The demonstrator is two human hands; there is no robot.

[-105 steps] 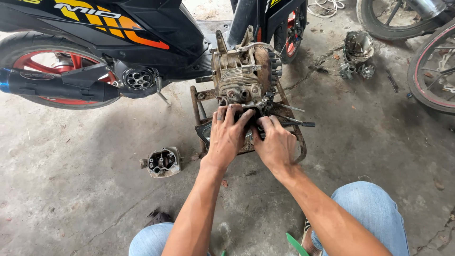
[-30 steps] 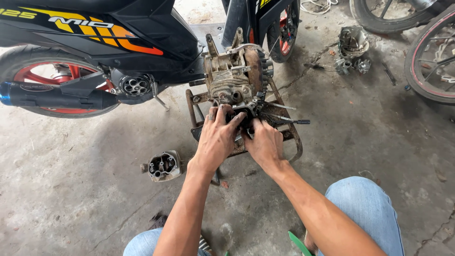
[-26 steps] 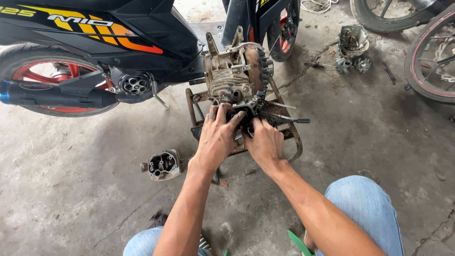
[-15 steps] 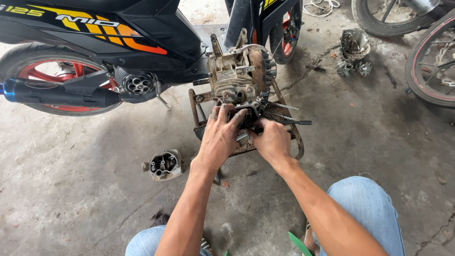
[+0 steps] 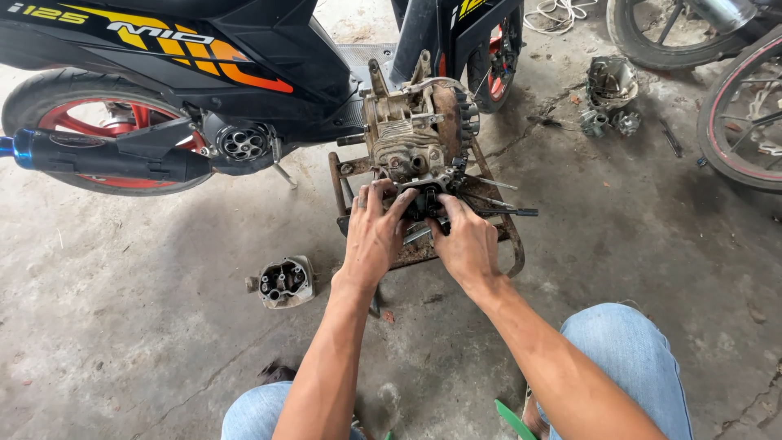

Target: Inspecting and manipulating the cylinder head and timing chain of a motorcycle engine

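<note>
Both hands mid-frame: left hand (image 5: 376,235) & right hand (image 5: 466,243) grasping a dark part (image 5: 425,200) at the engine block (image 5: 411,134). Looks heavy, stiff, oily metal, prob slippery; grip its outer edges w/ fingertips.

Two hands on an engine in the middle of the frame

The left hand (image 5: 376,236) and the right hand (image 5: 466,244) press on a dirty engine block (image 5: 415,134) standing on a rusty metal stand (image 5: 505,244). A cylinder head (image 5: 282,282) lies lower left on the concrete floor (image 5: 122,326). A black motorcycle (image 5: 204,73) fills the upper left.
</note>
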